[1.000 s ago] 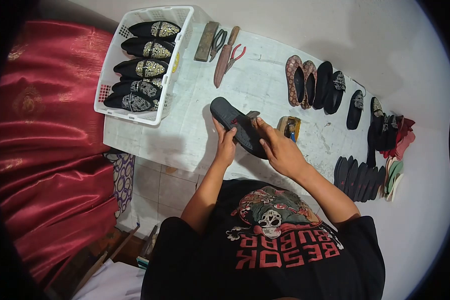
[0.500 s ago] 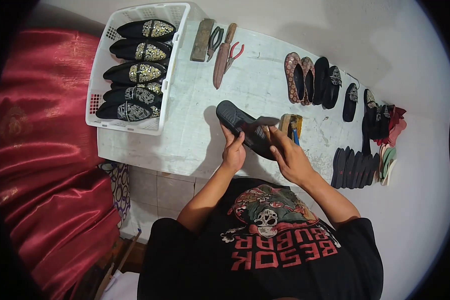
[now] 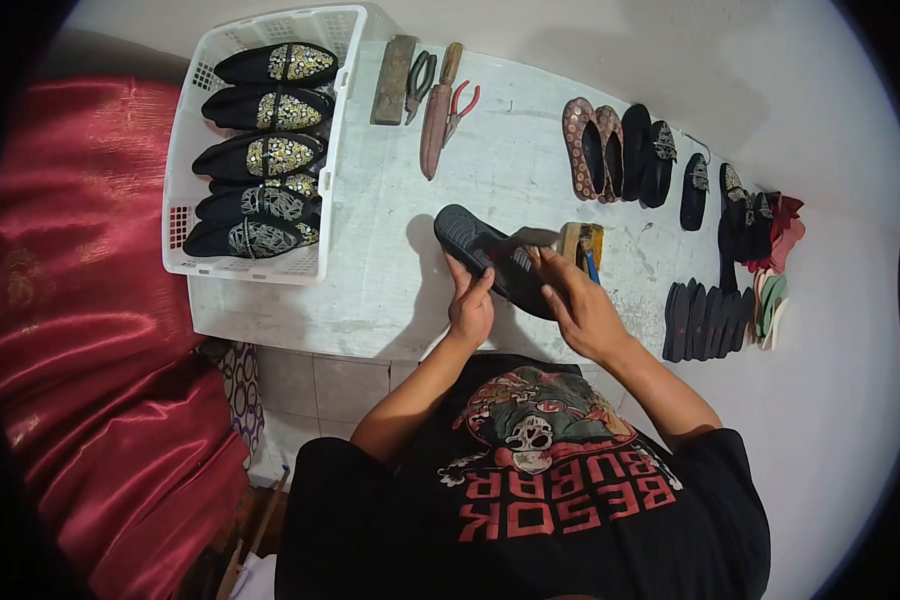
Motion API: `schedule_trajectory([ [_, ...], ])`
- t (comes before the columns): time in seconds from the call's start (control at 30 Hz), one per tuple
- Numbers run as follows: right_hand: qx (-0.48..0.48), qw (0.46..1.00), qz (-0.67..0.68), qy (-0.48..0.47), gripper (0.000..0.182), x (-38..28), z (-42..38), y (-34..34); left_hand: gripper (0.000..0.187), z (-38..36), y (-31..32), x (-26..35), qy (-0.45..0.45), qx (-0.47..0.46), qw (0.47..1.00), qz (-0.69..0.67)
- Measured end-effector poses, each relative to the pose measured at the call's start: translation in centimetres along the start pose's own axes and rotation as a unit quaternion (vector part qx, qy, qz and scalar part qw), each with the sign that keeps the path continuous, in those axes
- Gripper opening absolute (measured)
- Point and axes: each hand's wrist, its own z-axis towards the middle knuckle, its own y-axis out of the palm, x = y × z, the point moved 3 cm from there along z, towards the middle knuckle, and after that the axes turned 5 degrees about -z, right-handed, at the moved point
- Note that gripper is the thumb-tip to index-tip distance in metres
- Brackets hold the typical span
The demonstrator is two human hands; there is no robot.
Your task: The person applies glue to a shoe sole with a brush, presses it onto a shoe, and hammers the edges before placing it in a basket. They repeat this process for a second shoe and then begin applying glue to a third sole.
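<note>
A black shoe sole [image 3: 470, 235] is held tilted above the white table, its ridged underside facing up. My left hand [image 3: 471, 305] is closed on its near edge, with the thumb on top and the fingers under it. My right hand [image 3: 582, 310] grips a dark, flat-bladed tool [image 3: 532, 238] over the right half of the sole. The fingers hide most of the tool's handle. Just beyond my right hand lies a small wooden block [image 3: 571, 245] beside a yellow container with a blue-handled item [image 3: 590, 265].
A white basket [image 3: 345, 110] of decorated black shoes stands at the left. A block [image 3: 394, 80], black pliers [image 3: 419, 90], a sheathed knife [image 3: 436, 130] and red pliers [image 3: 459, 108] lie at the back. Shoes [image 3: 580, 150] and black soles [image 3: 705, 322] line the right side.
The tool has shifted slightly left and up over the sole with my right hand. The view has turned a little, so the basket and table items appear displaced.
</note>
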Motion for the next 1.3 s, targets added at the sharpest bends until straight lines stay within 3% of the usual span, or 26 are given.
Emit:
schedule_trajectory([
  [0.1, -0.046, 0.998, 0.020, 0.033, 0.056, -0.6, 1.7, -1.1, 0.084, -0.1, 0.0, 0.2, 0.012, -0.015, 0.999, 0.045],
  [0.23, -0.010, 0.999, 0.024, -0.028, 0.054, -1.8, 2.7, 0.4, 0.086, 0.3, -0.6, 0.2, 0.048, -0.061, 0.985, 0.157],
  [0.33, -0.090, 0.996, 0.006, -0.008, 0.057, -2.4, 4.2, 1.8, 0.087, -0.2, -0.4, -0.4, 0.021, -0.043, 0.998, 0.051],
  [0.37, -0.119, 0.993, 0.000, 0.010, 0.057, -2.6, 4.6, 2.1, 0.084, 0.0, -0.3, -0.2, 0.039, -0.053, 0.993, 0.098],
  [0.43, -0.051, 0.997, 0.042, -0.025, 0.057, -3.0, 5.0, 2.6, 0.080, 0.2, -0.2, 0.1, 0.075, -0.068, 0.977, 0.187],
  [0.47, -0.028, 0.998, 0.054, -0.025, 0.056, -3.0, 5.3, 2.9, 0.089, 0.0, -0.5, -0.1, 0.046, -0.031, 0.982, 0.183],
  [0.63, 0.031, 0.994, 0.104, -0.010, 0.053, -1.2, 3.7, 2.3, 0.086, 0.2, -0.5, -0.2, 0.061, -0.048, 0.977, 0.198],
  [0.83, 0.021, 0.992, 0.109, 0.065, 0.052, 0.9, -2.3, -0.3, 0.084, 0.1, -0.1, -0.1, 0.077, -0.048, 0.987, 0.135],
  [0.87, 0.063, 0.995, 0.059, 0.041, 0.050, 2.3, -4.6, 0.5, 0.086, 0.2, -0.2, -0.1, 0.090, -0.048, 0.984, 0.146],
  [0.97, 0.082, 0.990, 0.099, 0.064, 0.050, 2.4, -8.6, -0.6, 0.087, -0.2, -0.4, 0.3, 0.076, -0.028, 0.980, 0.180],
  [1.1, 0.005, 0.985, 0.041, 0.166, 0.046, 2.2, -10.6, -1.5, 0.086, -0.1, -0.2, 0.3, 0.078, 0.003, 0.976, 0.203],
  [1.23, 0.091, 0.990, 0.055, 0.096, 0.048, 2.7, -10.7, -1.4, 0.086, 0.0, 0.8, 0.2, 0.056, 0.035, 0.982, 0.177],
  [1.3, 0.060, 0.991, 0.066, 0.103, 0.049, 3.2, -10.7, -1.6, 0.088, 0.0, 0.4, 0.3, 0.031, 0.063, 0.982, 0.174],
])
